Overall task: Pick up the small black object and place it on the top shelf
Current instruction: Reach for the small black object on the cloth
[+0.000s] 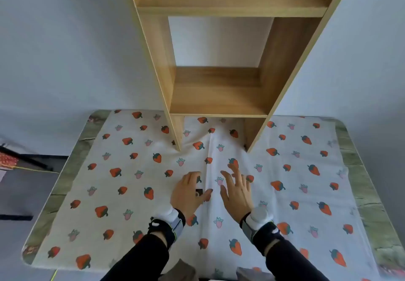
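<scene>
Wall (65, 50): pale, plain, filling the upper left and upper right of the frame behind everything else.

Table (72, 156): rounded corners, greenish wood-look edge showing at left and right; takes up the lower half of the frame.

Cloth (122, 193): white, printed with red and pink strawberries, spread over most of the table, a crease running down the centre.

Shelf (219, 92): light wooden unit standing on the cloth at top centre. Its two side panels rest on the cloth. One low board sits at mid-frame, one higher board near the top edge; the space between them shows the wall behind.

Sleeves (140, 256): dark, entering from the bottom edge, each wrist wearing a black band with a white and grey piece.

Right hand (236, 193): lower centre, palm down, fingers spread wide and straight, holding nothing; whether it hovers over or rests on the cloth cannot be told.

Left hand (188, 193): just left of the right hand, apart from it, fingers curled over, thumb reaching toward the right. The hand is cupped around the object, thumb and fingers close on either side; whether they actually pinch it cannot be told.

Object (199, 192): small, black, with a pale spot, at lower centre on or just above the cloth, between the left thumb and fingers, well below the shelf boards.
</scene>
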The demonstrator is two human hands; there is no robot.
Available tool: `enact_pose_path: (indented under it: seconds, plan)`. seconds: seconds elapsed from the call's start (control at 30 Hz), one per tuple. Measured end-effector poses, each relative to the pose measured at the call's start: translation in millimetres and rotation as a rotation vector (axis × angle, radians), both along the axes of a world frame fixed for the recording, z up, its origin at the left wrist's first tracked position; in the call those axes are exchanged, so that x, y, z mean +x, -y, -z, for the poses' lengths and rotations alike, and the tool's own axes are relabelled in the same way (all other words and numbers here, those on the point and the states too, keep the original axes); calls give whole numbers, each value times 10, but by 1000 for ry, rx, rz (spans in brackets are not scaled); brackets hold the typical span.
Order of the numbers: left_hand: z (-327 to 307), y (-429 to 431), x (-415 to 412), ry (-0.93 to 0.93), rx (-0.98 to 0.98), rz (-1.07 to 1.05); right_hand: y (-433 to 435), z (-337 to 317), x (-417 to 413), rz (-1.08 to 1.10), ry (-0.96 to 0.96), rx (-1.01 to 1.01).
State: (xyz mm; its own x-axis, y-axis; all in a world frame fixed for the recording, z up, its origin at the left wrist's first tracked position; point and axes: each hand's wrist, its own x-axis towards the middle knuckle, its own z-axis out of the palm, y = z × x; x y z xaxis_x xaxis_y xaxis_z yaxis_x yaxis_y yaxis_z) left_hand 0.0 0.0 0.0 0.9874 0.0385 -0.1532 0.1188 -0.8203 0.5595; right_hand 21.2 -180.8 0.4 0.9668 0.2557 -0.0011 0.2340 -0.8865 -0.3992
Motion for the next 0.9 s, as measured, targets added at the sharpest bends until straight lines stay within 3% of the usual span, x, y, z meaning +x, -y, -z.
enact_pose_path:
  seconds: [0.1, 0.37, 0.67, 0.9]
  plan:
    - [125, -90, -38, -119, -89, -40, 167, 180, -6, 91, -109, -82]
    - [321, -139, 1, -284, -7, 21, 450, 368, -31, 105, -314, -241]
    - [436, -211, 26, -288, -48, 25, 437, 517, 27, -10, -446, -272]
    - [421, -228, 85, -301, -144, -38, 373, 415, 99, -4, -443, -113]
